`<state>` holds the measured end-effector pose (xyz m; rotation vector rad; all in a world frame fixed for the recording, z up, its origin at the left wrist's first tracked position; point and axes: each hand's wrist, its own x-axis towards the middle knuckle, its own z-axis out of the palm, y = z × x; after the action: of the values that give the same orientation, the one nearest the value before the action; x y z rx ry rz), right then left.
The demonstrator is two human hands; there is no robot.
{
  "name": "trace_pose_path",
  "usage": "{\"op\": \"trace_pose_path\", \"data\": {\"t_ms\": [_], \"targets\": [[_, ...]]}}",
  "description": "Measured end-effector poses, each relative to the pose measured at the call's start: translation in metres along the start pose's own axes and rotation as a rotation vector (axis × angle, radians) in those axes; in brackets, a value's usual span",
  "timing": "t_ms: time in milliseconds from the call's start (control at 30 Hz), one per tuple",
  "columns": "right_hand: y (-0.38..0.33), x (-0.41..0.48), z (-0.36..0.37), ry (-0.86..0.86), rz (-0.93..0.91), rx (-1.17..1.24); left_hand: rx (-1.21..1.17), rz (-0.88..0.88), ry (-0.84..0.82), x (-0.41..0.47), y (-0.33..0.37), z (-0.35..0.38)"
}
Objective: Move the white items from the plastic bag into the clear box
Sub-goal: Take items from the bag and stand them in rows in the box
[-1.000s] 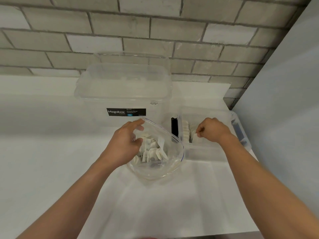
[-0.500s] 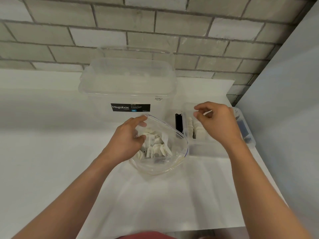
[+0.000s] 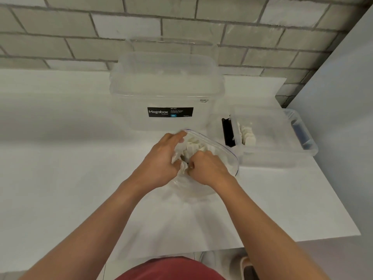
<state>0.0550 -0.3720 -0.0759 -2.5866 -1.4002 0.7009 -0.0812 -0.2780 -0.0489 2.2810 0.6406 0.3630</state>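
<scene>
While the left hand (image 3: 161,160) is gripping the floppy plastic bag (image 3: 224,150) by its rim, the right hand (image 3: 207,168) is curling its fingers among the white items (image 3: 193,144) inside, its hold unclear, and these, probably light and thin, are asking for an edgewise pinch, the clear box (image 3: 282,158) sitting just beyond.
</scene>
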Motion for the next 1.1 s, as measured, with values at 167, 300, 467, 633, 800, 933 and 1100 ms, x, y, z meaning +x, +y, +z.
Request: {"op": "trace_pose_path", "data": {"t_ms": [167,300,467,633,800,933,1100], "targets": [[-0.010,0.003,0.013,0.109,0.104,0.068,-0.045,0.027,-0.002,-0.003,-0.008,0.000],[-0.016,-0.003,0.010,0.259,0.077,0.082,-0.058,0.043,-0.014,0.001,-0.014,-0.004],[-0.018,-0.030,-0.015,0.519,-0.177,-0.122,-0.070,0.075,-0.047,0.005,-0.017,-0.011],[-0.008,-0.052,-0.044,0.562,-0.250,-0.327,-0.111,0.101,-0.071,0.009,-0.016,-0.013],[-0.015,-0.064,-0.064,0.616,-0.289,-0.179,-0.101,0.102,-0.095,0.012,-0.011,-0.007],[-0.011,-0.066,-0.069,0.569,-0.308,-0.050,-0.125,0.110,-0.067,0.013,-0.007,-0.005],[0.010,-0.074,-0.086,0.635,-0.269,-0.011,-0.156,0.097,-0.049,0.010,-0.005,-0.006]]}}
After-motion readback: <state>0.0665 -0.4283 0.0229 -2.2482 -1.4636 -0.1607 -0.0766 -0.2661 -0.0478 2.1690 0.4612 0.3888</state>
